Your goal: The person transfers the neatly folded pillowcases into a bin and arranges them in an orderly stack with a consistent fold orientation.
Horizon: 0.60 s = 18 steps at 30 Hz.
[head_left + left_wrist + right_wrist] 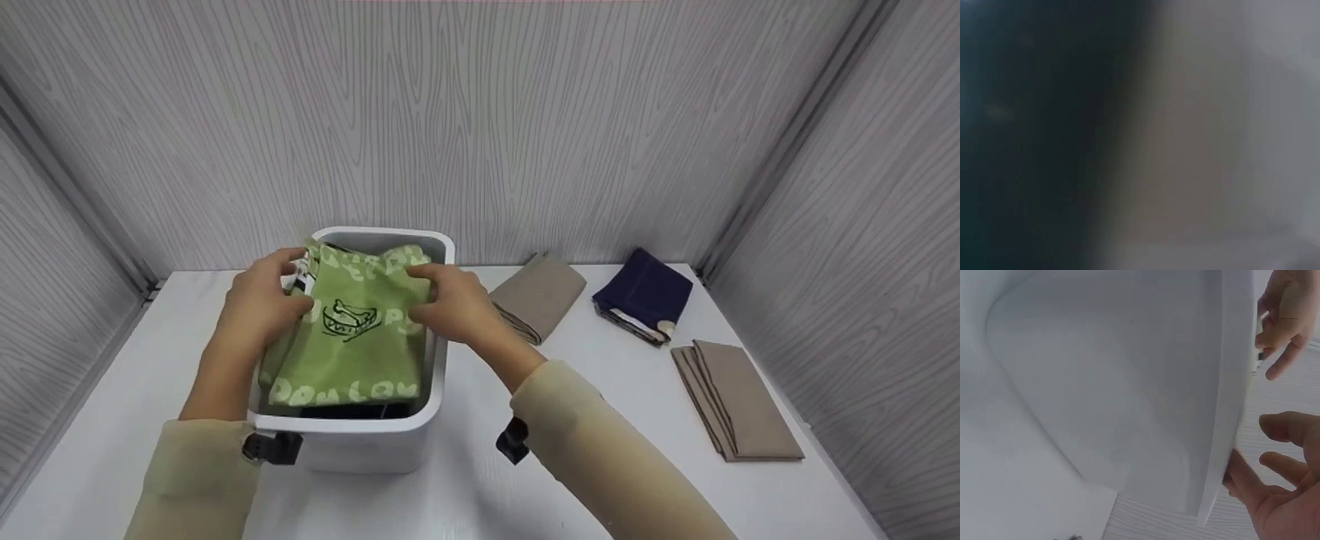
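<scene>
A folded green cloth [367, 360] with pale lettering and a drawing of a bone in a bowl lies at the top of a white plastic bin [360, 426]. At the cloth's left edge is my left hand [259, 300], thumb over the green fabric and fingers apart beside a black-and-white patterned edge [302, 279]. My right hand [457, 304] is at the opposite edge, its thumb and forefinger spread over the cloth. From the right wrist, the bin's outer wall [1117, 382] fills much of the view, and one right-hand finger reaches behind the rim. The left wrist view is blurred.
Right of the bin, a folded beige cloth [544, 292] lies on the white table [480, 480]. Farther right are a folded navy cloth [645, 289] and another beige cloth [750, 405]. Grey wood-grain panels [480, 127] enclose the table at the back and sides.
</scene>
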### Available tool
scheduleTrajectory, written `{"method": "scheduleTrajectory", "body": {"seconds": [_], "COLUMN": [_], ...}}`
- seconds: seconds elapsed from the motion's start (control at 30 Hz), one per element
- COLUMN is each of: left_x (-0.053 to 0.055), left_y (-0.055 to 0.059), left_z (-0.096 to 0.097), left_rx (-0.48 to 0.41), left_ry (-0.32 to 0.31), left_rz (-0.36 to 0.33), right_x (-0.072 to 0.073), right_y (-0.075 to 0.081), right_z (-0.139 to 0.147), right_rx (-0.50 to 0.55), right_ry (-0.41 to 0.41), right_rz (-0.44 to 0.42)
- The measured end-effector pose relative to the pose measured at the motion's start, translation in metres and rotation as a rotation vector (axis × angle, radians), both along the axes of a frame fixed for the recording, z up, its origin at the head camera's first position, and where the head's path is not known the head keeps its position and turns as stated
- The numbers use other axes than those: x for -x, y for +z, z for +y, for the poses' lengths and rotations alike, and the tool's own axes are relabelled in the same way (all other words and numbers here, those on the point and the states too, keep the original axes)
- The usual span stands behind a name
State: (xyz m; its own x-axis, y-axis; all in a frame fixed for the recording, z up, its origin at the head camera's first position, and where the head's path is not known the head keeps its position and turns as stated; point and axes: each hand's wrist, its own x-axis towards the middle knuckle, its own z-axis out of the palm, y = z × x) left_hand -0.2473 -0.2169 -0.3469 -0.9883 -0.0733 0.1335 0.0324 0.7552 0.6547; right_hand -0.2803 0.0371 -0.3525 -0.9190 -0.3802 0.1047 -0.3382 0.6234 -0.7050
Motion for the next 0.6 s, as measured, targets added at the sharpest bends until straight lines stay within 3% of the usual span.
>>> {"method": "scheduleTrajectory", "body": {"seconds": [0.13, 0.27, 0.47, 0.6], "left_x": [-0.005, -0.006, -0.012, -0.02], "left_y": [0.002, 0.005, 0.006, 0.002], "left_z": [0.002, 0.012, 0.042, 0.078], "left_rx": [0.041, 0.033, 0.011, 0.02], "left_ry": [0.092, 0.121, 0.06, -0.007], "left_rz": [0.109, 0.209, 0.239, 0.317], "right_x": [0.001, 0.007, 0.016, 0.022], "right_y": [0.006, 0.005, -0.004, -0.011], "right_z": [0.02, 0.045, 0.079, 0.1], "right_rx": [0.111, 0.21, 0.231, 0.183], "right_ry": [0.018, -0.005, -0.037, -0.066], "right_rz": [0.058, 0.072, 0.034, 0.053]}}
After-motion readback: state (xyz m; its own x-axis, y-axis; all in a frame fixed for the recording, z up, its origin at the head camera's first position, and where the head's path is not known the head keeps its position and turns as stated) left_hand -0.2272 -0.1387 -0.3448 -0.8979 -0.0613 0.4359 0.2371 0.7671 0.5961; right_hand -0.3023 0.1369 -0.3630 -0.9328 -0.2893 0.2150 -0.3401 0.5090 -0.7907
